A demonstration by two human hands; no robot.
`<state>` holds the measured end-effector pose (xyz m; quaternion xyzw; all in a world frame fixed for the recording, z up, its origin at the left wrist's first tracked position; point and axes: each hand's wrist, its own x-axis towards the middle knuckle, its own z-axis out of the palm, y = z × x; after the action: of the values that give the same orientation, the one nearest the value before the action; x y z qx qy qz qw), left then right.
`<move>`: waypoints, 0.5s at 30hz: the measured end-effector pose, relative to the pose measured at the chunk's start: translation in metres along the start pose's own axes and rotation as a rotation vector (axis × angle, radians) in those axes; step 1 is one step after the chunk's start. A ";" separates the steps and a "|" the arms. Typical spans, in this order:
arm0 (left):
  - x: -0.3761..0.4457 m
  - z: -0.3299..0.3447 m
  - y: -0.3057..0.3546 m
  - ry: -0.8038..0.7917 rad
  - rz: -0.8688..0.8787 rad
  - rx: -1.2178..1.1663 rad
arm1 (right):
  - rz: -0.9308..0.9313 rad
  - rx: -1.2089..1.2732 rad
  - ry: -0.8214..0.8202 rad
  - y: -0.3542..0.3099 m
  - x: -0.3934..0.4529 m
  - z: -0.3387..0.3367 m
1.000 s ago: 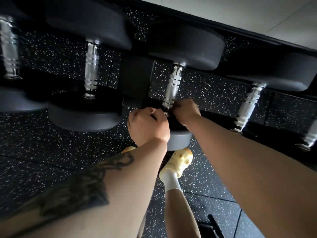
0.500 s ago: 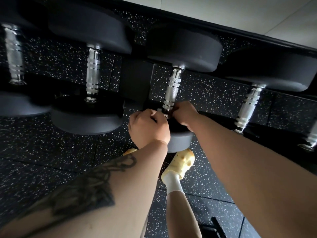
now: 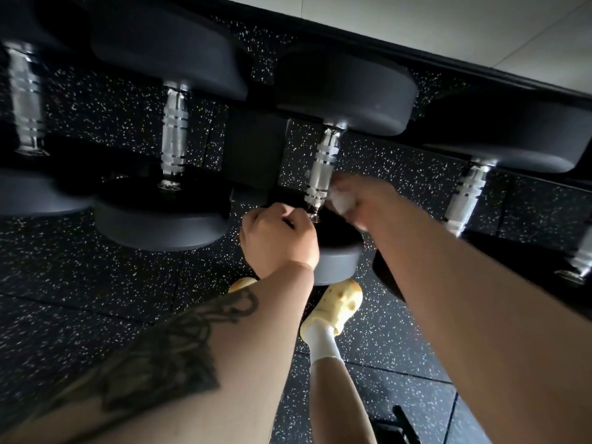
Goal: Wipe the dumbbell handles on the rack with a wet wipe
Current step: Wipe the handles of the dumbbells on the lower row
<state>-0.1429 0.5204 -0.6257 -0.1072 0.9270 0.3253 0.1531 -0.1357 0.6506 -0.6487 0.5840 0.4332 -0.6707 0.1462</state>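
Right hand (image 3: pixel 362 200) clutching white wet wipe (image 3: pixel 341 200) against lower part of middle dumbbell handle (image 3: pixel 322 168). Left hand (image 3: pixel 278 238) fisted at handle base, contents hidden. Neighbouring handles (image 3: pixel 174 139) untouched; judged early-to-mid task.

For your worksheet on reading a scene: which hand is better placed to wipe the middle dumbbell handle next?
Right. The right hand holds the wet wipe beside the handle; the left hand sits fisted at its lower end.
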 end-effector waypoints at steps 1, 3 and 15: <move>0.000 0.000 0.000 -0.001 -0.001 0.000 | -0.012 0.116 -0.021 -0.012 0.009 0.004; 0.001 0.000 0.000 0.003 0.008 -0.007 | 0.067 0.370 0.004 -0.037 0.017 0.008; 0.000 0.001 -0.001 -0.019 0.010 -0.022 | 0.002 0.494 0.043 -0.035 0.009 0.015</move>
<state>-0.1426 0.5203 -0.6273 -0.1010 0.9223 0.3374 0.1590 -0.1725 0.6625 -0.6429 0.6165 0.2588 -0.7435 -0.0096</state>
